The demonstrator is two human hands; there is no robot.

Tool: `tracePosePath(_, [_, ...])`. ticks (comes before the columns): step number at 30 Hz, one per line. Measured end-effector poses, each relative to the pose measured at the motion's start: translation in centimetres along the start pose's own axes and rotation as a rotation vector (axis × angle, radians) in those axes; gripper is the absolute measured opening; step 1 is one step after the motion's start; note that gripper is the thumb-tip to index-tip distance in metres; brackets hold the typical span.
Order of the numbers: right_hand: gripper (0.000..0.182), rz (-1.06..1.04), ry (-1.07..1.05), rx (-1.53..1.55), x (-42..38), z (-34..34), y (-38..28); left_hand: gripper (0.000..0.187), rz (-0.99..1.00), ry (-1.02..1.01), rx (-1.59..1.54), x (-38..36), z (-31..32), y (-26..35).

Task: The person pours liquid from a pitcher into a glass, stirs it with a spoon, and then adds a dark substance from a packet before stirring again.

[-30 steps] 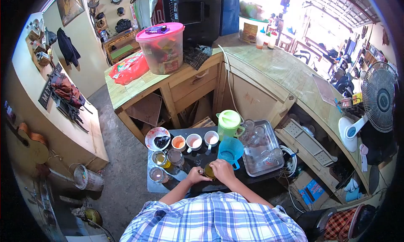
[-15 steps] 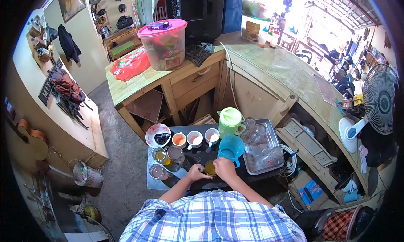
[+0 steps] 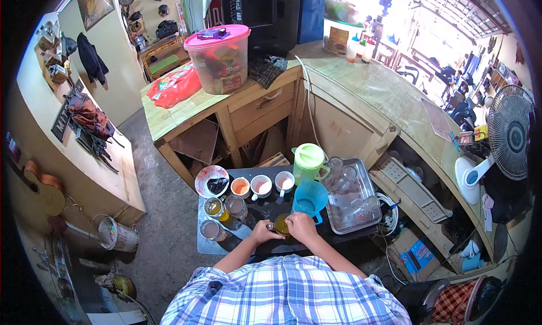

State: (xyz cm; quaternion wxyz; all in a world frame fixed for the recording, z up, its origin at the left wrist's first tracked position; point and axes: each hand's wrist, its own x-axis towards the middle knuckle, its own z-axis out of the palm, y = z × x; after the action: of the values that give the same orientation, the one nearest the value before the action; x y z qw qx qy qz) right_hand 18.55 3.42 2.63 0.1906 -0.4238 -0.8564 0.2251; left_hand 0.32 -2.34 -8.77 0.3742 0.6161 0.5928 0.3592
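The left hand (image 3: 263,233) curled its fingers around the handle side of the glass mug (image 3: 282,225), apparently steadying it near the table's (image 3: 208,246) near edge, while the right hand's (image 3: 302,227) bunched fingers met its rim, their grasp unclear.

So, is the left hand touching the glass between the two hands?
Touching. The head view shows the left hand against the left side of the glass.

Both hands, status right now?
Left hand: closed on the side of the glass of yellow-green liquid.
Right hand: at the same glass's rim; can't tell whether it's gripping anything.
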Motion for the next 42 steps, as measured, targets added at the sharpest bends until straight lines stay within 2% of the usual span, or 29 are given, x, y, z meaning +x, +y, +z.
tracePosePath(2, [0.013, 0.041, 0.136, 0.215, 0.3, -0.2, -0.4, 0.049, -0.015, -0.007, -0.037, 0.1, 0.2, -0.8])
tracePosePath(3, [0.013, 0.04, 0.136, 0.215, 0.3, -0.2, -0.5, 0.049, -0.015, -0.005, -0.036, 0.1, 0.1, -0.6])
tracePosePath(5, [0.014, 0.075, 0.123, 0.023, 0.0, 0.0, -0.5, 0.052, -0.032, 0.011, -0.032, 0.0, 0.1, -0.2])
tracePosePath(9, [0.013, 0.054, 0.042, 0.102, 0.0, 0.0, -0.2, 0.055, 0.025, 0.025, -0.07, -0.1, -0.2, 0.9])
tracePosePath(12, [0.013, 0.037, 0.147, 0.093, -0.1, -0.4, -0.6, 0.054, -0.061, 0.024, -0.076, 0.0, 0.5, -0.6])
tracePosePath(14, [0.013, 0.044, 0.011, 0.083, 0.0, -0.2, 0.1, 0.053, -0.017, 0.027, -0.125, 0.1, 0.9, -1.7])
tracePosePath(15, [0.013, 0.044, 0.012, 0.083, 0.0, -0.2, 0.0, 0.053, -0.016, 0.026, -0.124, 0.1, 0.8, -1.4])
tracePosePath(17, [0.013, 0.009, 0.157, 0.177, -0.1, -0.2, -0.3, 0.054, -0.087, 0.028, -0.167, 0.0, 0.7, -0.8])
tracePosePath(21, [0.013, 0.054, 0.024, 0.044, -0.1, -0.4, -0.2, 0.054, 0.005, 0.033, -0.126, 0.2, 1.1, -2.2])
tracePosePath(23, [0.013, 0.043, 0.167, 0.189, 0.0, -0.5, -0.6, 0.052, -0.032, 0.015, -0.036, 0.1, 0.5, -1.2])
tracePosePath(24, [0.013, 0.043, 0.168, 0.188, 0.0, -0.2, -0.2, 0.052, -0.031, 0.015, -0.036, 0.2, 0.4, -0.9])
tracePosePath(26, [0.013, 0.067, 0.025, -0.027, -0.3, 0.5, 0.4, 0.051, -0.027, 0.019, -0.044, 0.1, 0.3, -0.4])
tracePosePath(30, [0.013, 0.07, 0.11, 0.195, 0.1, -0.4, -0.4, 0.051, -0.013, 0.021, -0.038, 0.1, 0.3, -0.6])
tracePosePath(32, [0.014, 0.091, -0.006, -0.048, -0.1, -0.3, -0.3, 0.052, -0.018, 0.023, -0.113, 0.2, 0.9, -1.7])
tracePosePath(33, [0.014, 0.092, -0.007, -0.047, -0.1, -0.2, -0.2, 0.052, -0.019, 0.022, -0.112, 0.2, 0.8, -1.6])
tracePosePath(35, [0.013, 0.027, 0.088, 0.169, 0.1, -0.1, 0.1, 0.052, -0.007, 0.015, -0.079, 0.2, 0.6, -1.4])
tracePosePath(39, [0.013, 0.064, 0.042, -0.015, 0.0, 0.2, 0.2, 0.052, -0.007, 0.032, -0.083, 0.1, 0.7, -1.2])
tracePosePath(41, [0.013, -0.032, 0.066, 0.178, 0.3, 0.1, 0.7, 0.051, -0.01, 0.015, -0.05, 0.1, 0.4, -0.6])
tracePosePath(42, [0.013, -0.032, 0.067, 0.179, 0.3, 0.0, 0.4, 0.051, -0.009, 0.014, -0.049, 0.2, 0.3, -0.8])
